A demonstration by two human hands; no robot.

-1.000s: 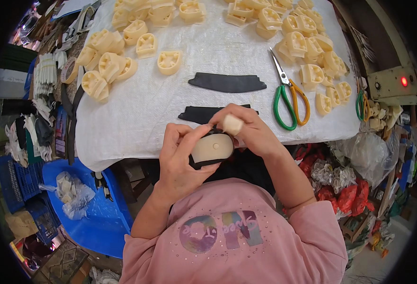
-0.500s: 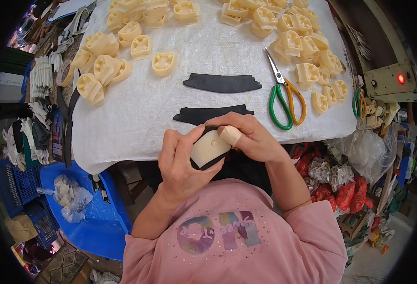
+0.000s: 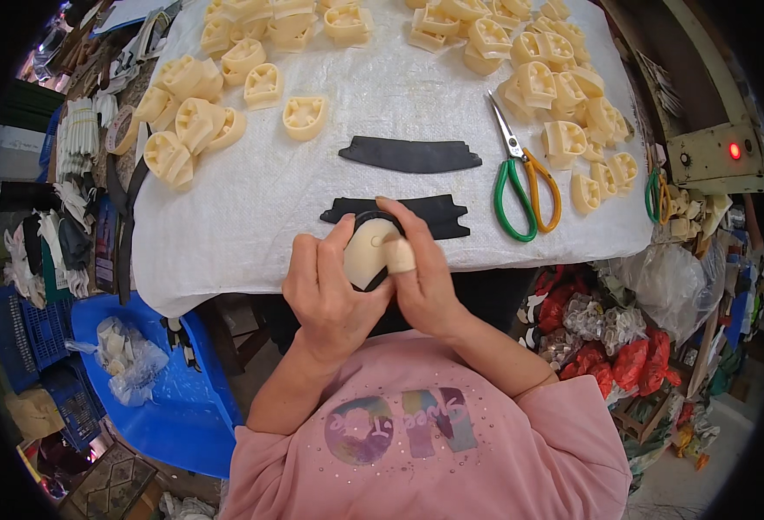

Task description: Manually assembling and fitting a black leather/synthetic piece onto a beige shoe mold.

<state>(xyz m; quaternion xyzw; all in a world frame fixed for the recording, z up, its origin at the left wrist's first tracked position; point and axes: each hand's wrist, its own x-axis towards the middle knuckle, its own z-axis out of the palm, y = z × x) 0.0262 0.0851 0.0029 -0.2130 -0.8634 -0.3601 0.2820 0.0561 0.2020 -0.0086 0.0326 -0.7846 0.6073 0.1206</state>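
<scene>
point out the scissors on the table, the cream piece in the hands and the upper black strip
scissors [image 3: 520, 178]: head view, where blades meet handles
cream piece [image 3: 366, 253]: head view, its smooth face
upper black strip [image 3: 409, 155]: head view, its middle

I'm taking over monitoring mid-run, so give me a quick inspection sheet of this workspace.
Surface: white woven cloth covers the table.
Job's things: cream plastic block with a black strip round its edge, held over the near table edge.
Clutter: cream moulded parts, two black strips, green-and-orange scissors.
Grips: left hand and right hand both clasp the block.
Cables: nothing seen.
Surroundings: blue crates, red bags, box with red light.
</scene>
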